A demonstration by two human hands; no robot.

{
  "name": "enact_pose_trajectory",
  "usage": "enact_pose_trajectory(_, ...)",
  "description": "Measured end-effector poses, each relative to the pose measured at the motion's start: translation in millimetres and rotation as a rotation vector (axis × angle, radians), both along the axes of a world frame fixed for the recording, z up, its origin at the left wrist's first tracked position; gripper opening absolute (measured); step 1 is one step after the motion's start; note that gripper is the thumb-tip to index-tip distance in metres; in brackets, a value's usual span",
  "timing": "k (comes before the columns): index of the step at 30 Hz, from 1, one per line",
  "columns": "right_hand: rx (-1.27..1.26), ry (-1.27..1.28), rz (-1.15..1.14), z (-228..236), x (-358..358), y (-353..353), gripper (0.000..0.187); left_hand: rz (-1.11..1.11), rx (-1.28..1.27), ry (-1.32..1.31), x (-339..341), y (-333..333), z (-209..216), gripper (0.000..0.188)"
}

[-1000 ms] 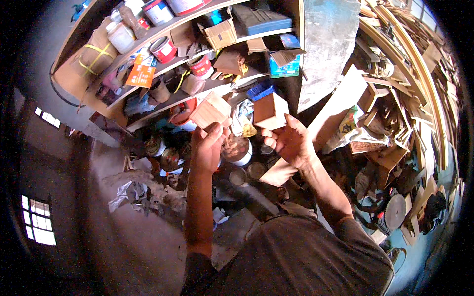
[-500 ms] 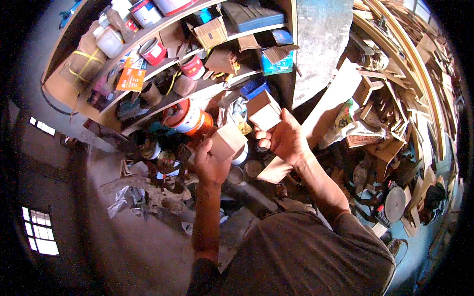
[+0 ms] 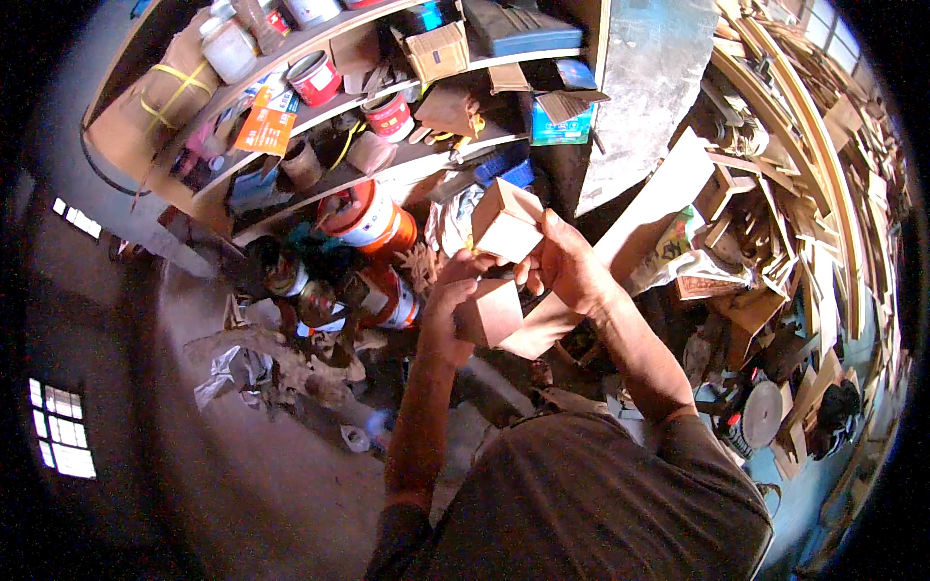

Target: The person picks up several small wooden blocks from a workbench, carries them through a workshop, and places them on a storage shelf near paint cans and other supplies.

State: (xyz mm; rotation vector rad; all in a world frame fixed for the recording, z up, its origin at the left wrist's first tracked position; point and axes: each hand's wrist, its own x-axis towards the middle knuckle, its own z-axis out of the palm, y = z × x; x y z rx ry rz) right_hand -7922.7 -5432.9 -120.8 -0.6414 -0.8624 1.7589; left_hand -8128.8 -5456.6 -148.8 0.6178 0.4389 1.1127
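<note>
Left hand (image 3: 449, 312) curled around the left wooden block (image 3: 494, 315), gripping it from its left side. Right hand (image 3: 572, 266) pinches the right wooden block (image 3: 509, 228), thumb at its right face, fingers underneath. The 2 blocks are held in the air, the right 1 higher and farther from the body. Can't tell if left fingertips touch the right block, or if the blocks are solid.

Handling, my read: hold by flat faces, keep fingers off the corners, turn 1 block at a time, tilt faces to the light. Firm grip; a drop would land in clutter and could dent an edge.

Below and past the hands: orange bucket (image 3: 373, 230), plus crumpled wrapping (image 3: 228, 373) and scraps on a dusty floor (image 3: 281, 474). Ahead: shelf unit (image 3: 604, 39) with red-and-white can (image 3: 315, 77), blue case (image 3: 528, 37), strapped brown bundle (image 3: 167, 97).

Right side: pale board (image 3: 668, 189) leaning, big timber pile (image 3: 843, 126), round disc (image 3: 762, 414) low down among offcuts. Far left: dim, barred window (image 3: 63, 428). Light patchy, strongest around the blocks.
</note>
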Motion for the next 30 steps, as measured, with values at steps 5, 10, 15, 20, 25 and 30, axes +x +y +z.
enact_pose_trajectory(5, -0.014, -0.276, 0.051, 9.9, 0.5, 1.6, 0.083, 0.088, 0.331, 0.555, 2.8, 6.0, 21.9, 0.058)
enact_pose_trajectory(10, 0.171, -0.562, 0.074, 31.7, 1.3, 3.2, 0.078, 0.246, 0.275, 0.556, 3.6, 4.7, 19.9, 0.062)
enact_pose_trajectory(15, 0.279, -0.614, 0.102, 42.0, 6.8, 15.3, 0.075, 0.298, 0.307, 0.522, -0.3, 8.2, 26.8, 0.058)
enact_pose_trajectory(20, 0.699, -0.678, -0.352, 50.1, -0.9, 8.2, 0.087, 0.671, 0.521, 0.789, 6.3, 8.2, 41.3, 0.056)
enact_pose_trajectory(25, 1.13, -1.033, -0.698, 54.2, -33.8, -12.3, 0.093, 0.639, 0.358, 0.458, 15.7, -0.7, 37.1, 0.049)
enact_pose_trajectory(30, 1.137, -0.997, -0.75, 48.6, -52.0, -15.1, 0.091, 0.841, 0.526, 0.742, 17.2, -3.1, 29.9, 0.054)
